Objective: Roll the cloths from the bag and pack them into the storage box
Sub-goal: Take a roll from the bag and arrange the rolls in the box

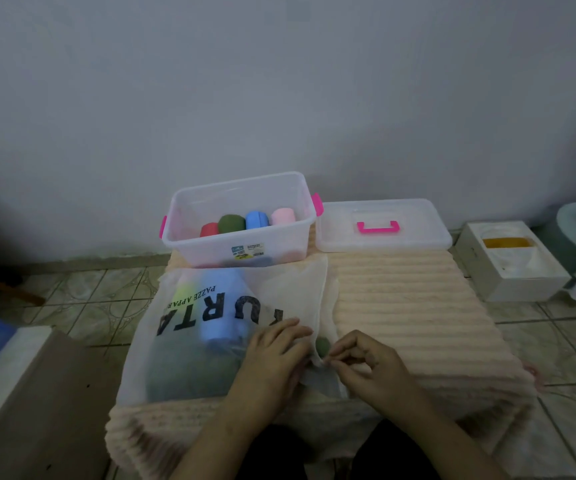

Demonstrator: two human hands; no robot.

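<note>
A grey wall is rising behind a tiled floor [82, 306], and a ribbed peach mat [408, 306] is lying across it in front of me. At the far edge the clear storage box [207, 247] is holding four rolled cloths [232, 223], red, green, blue and pink; its lid [383, 237] is sitting just right of it, with a white carton [515, 271] farther right. The translucent bag [193, 341] is lying on the mat's near left, more cloths showing through it. My left hand [276, 355] is resting flat on the bag, while my right hand [366, 362] is pinching the bag's edge beside it
</note>
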